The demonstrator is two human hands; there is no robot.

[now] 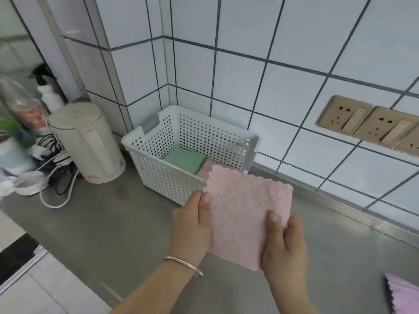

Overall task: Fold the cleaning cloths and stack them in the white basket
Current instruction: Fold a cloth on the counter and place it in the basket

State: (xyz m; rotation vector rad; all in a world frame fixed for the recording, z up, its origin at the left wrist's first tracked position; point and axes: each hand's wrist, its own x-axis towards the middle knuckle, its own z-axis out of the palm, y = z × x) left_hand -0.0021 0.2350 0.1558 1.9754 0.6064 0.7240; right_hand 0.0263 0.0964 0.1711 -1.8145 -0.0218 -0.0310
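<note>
Head view. Pink cloth [244, 214], folded to a square, held up over counter [108, 223] just in front of basket [172, 177]. Left hand [192, 227] pinching cloth's left edge, thumb on top; right hand [285, 241] pinching lower right edge likewise. Hands apart, cloth spanning between.

Inside basket: green cloth [184, 158], folded, at left; another pink folded piece [207, 169] beside it, partly hidden.

Progress, judged: two stowed, third folded and ready to go in. Purple cloth [403, 293] at lower right on counter, awaiting folding. Possibly more out of frame.
</note>
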